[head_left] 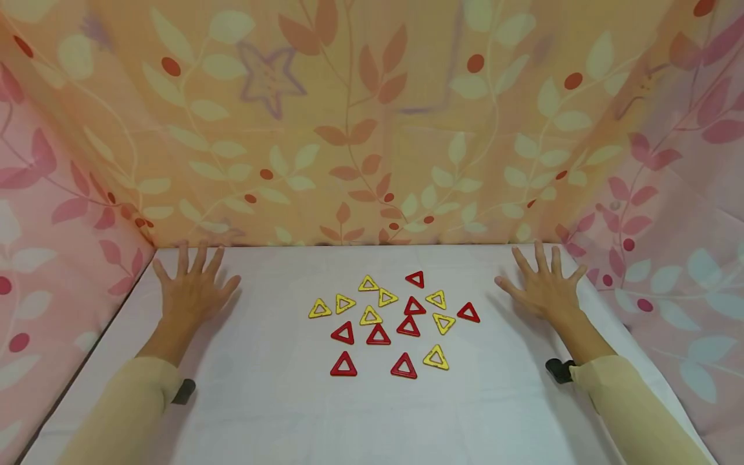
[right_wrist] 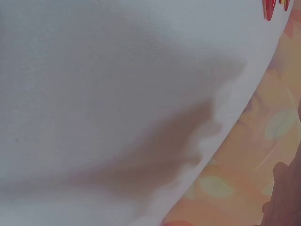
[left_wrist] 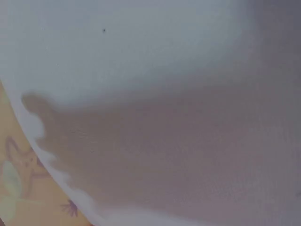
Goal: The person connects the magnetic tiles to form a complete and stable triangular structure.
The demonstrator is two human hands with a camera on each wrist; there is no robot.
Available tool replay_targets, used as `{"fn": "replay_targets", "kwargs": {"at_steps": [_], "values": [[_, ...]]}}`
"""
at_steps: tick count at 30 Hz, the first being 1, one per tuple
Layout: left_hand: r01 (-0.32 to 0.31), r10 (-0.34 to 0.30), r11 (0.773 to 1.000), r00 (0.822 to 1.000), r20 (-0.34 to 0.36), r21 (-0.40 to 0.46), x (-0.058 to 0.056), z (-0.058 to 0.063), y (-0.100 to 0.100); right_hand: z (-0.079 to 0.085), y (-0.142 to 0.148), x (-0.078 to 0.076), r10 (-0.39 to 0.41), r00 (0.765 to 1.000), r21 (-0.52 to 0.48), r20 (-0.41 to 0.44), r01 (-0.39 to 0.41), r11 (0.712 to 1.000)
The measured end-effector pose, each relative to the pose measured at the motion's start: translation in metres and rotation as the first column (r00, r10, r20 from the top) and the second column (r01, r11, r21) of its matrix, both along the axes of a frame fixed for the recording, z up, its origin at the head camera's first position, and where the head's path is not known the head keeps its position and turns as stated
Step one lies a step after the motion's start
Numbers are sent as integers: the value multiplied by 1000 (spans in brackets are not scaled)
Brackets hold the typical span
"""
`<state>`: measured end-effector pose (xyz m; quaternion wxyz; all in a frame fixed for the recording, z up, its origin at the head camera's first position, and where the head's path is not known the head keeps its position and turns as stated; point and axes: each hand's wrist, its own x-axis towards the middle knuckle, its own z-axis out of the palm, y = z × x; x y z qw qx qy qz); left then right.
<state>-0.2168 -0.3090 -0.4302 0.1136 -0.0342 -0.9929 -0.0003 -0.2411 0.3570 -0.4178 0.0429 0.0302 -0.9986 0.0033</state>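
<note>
Several flat triangular rings, some red (head_left: 344,372) and some yellow (head_left: 369,323), lie scattered on the white cloth in the middle of the head view. Off to their left, my left hand (head_left: 190,292) has its fingers spread and holds nothing. My right hand (head_left: 545,288) is to their right, fingers spread as well, with nothing in it. The rightmost red triangle (head_left: 468,319) is the piece nearest to it. In the right wrist view, part of the right hand (right_wrist: 284,193) shows at the edge, and red pieces (right_wrist: 269,8) peek in at the top corner. The left wrist view shows a hand's shadow.
A white cloth (head_left: 261,400) covers the table. Patterned fabric rises behind it as an orange back wall (head_left: 349,97), with pink side walls at left (head_left: 46,258) and right (head_left: 686,245). Dark straps or devices (head_left: 183,391) sit at both sleeve cuffs.
</note>
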Motion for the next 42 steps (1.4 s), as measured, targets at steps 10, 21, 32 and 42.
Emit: {"fn": "replay_targets", "kwargs": {"at_steps": [10, 21, 32, 42], "values": [[90, -89, 996, 991, -104, 5, 9, 4, 26, 9, -14, 11, 21, 1000, -24, 6, -21, 1000], [243, -238, 970, 936, -260, -15, 24, 8, 64, 11, -35, 31, 110, 994, -6, -21, -111, 994], [355, -342, 934, 916, -207, 27, 40, 10, 108, 10, -56, 53, 234, 972, -46, -24, -235, 971], [417, -410, 906, 908, -89, 76, 54, 9, 136, 12, -78, 67, 310, 951, -129, 15, -306, 943]]}}
